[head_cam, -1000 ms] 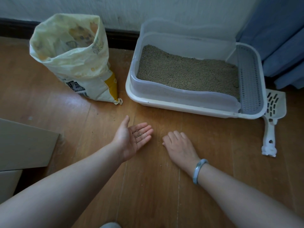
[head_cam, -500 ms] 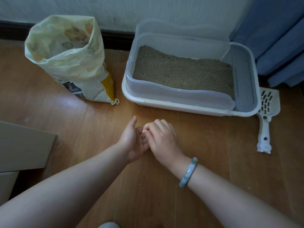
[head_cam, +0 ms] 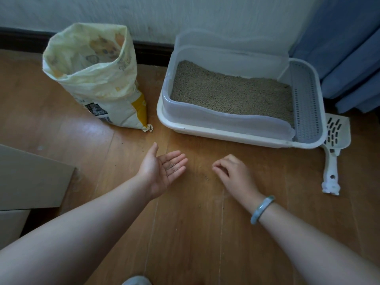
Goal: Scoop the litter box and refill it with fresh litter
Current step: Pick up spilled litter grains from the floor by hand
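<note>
One view, head camera.

- Left hand (head_cam: 162,171): palm up, fingers flat, few litter grains resting on them.
- Right hand (head_cam: 234,174): knuckles up, fingers curled over floor (head_cam: 185,233). Blurred; I cannot tell if it pinches anything.
- Stray grains (head_cam: 206,177): on floor between hands, just beside right fingertips. Right hand nearer.
- Litter box (head_cam: 226,134): ahead and right of left palm, long axis along wall, holds litter.
- Scoop (head_cam: 335,145): at box's right end, handle toward me.
- Bag (head_cam: 92,79): upright, mouth open, left of box. Print too small; I read nothing.
</note>
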Demonstrator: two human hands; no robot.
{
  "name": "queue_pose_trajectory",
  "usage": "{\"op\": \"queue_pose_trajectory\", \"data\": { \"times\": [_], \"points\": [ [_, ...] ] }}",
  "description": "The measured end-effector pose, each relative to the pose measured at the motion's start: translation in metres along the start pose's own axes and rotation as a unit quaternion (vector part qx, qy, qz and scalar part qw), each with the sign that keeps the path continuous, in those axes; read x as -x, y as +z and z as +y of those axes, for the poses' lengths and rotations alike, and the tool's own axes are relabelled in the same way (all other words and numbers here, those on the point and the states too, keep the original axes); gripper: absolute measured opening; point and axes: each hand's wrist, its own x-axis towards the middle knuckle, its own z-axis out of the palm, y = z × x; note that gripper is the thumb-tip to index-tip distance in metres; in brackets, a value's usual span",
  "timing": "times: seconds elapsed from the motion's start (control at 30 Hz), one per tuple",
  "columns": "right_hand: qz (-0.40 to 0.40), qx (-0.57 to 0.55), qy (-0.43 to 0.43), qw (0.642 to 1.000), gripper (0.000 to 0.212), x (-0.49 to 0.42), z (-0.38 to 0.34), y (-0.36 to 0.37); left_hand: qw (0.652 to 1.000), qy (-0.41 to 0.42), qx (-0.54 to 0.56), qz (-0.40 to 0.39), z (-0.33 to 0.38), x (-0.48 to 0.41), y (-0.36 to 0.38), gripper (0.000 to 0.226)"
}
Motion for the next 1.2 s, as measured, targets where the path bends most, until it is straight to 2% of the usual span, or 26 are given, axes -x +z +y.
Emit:
{"op": "queue_pose_trajectory", "data": {
  "times": [0.07,0.23,0.53,0.87,0.97,1.07,1.2],
  "points": [
    [-0.036,0.044,-0.030,0.998,0.015,0.006,0.002,0.005,1.000,0.006,0.005,0.006,0.002,-0.001,-0.003,0.067],
    [-0.052,0.133,-0.108,0.984,0.034,0.005,-0.007,0.028,1.000,0.012,0.020,0.018,0.005,-0.003,-0.008,0.067],
    [0.013,0.159,-0.209,0.965,0.008,-0.006,-0.008,0.035,0.999,0.006,0.033,0.019,0.004,-0.009,-0.011,0.066],
    [0.045,0.280,-0.255,0.924,0.013,-0.007,-0.007,0.041,0.999,-0.010,0.020,0.024,0.001,-0.009,-0.009,0.066],
    [0.065,0.258,-0.210,0.941,0.014,-0.007,-0.012,0.040,1.000,-0.013,0.014,0.019,0.000,-0.008,-0.007,0.066],
    [0.091,0.166,-0.160,0.969,0.021,-0.006,-0.037,0.036,1.000,-0.020,0.002,0.015,-0.004,-0.007,-0.006,0.067],
    [0.073,0.070,-0.172,0.980,0.024,-0.003,-0.082,0.036,0.998,-0.043,-0.045,0.001,-0.012,-0.004,-0.001,0.064]
  ]
}}
